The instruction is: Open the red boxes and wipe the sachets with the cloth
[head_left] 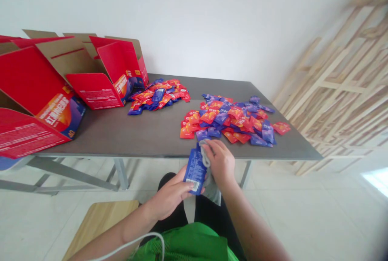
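Note:
My left hand point(176, 193) grips the lower end of a blue sachet point(195, 170), its printed back with a white barcode label turned up. In my right hand point(222, 162) is a grey cloth point(212, 186), bunched in closed fingers and pressed against the sachet's upper right edge. Part of the cloth hangs below my right hand. Both hands are just off the table's front edge, above my lap. Beyond them on the table lies a heap of red and blue sachets point(230, 117).
A second sachet pile point(159, 95) lies left of centre on the grey table point(151, 139). Open red cartons point(93, 91) stand along the left side. Wooden slats point(342, 87) lean at the right. A wooden stool point(101, 222) is below left, and a white cable point(136, 240) crosses my left arm.

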